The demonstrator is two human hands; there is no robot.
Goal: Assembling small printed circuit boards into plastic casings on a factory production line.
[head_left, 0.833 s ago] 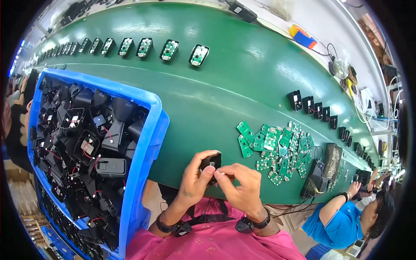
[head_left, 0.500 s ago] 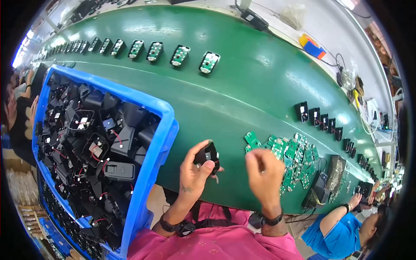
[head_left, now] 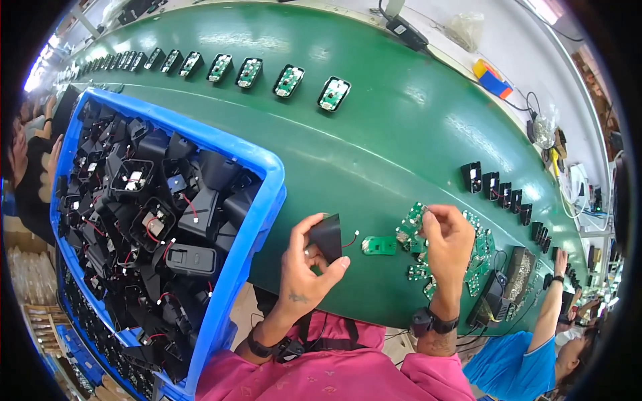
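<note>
My left hand (head_left: pixel 304 271) is closed round a black plastic housing (head_left: pixel 326 237), whose smooth outer side faces up. A thin red wire with a white connector (head_left: pixel 356 233) sticks out from the housing's right side. Just right of it, a single green circuit board (head_left: pixel 379 246) lies flat on the table. My right hand (head_left: pixel 449 244) is over the heap of boards, thumb and forefinger pinched on the edge of a circuit board (head_left: pixel 409 226) at the heap's left side. The hand hides part of the heap (head_left: pixel 478 264).
A blue crate (head_left: pixel 273 175) full of black housings stands at left. Housings fitted with boards (head_left: pixel 334 93) line the green table's far side; more black housings (head_left: pixel 472 177) stand in a row at right. Beside the heap sits a black box (head_left: pixel 491 301). A person in blue (head_left: pixel 511 364) reaches in at right.
The housing in my left hand has turned, its opening no longer facing up. My right hand has moved right onto the heap. A lone board now shows beside the housing. The neighbour's arm has stretched forward.
</note>
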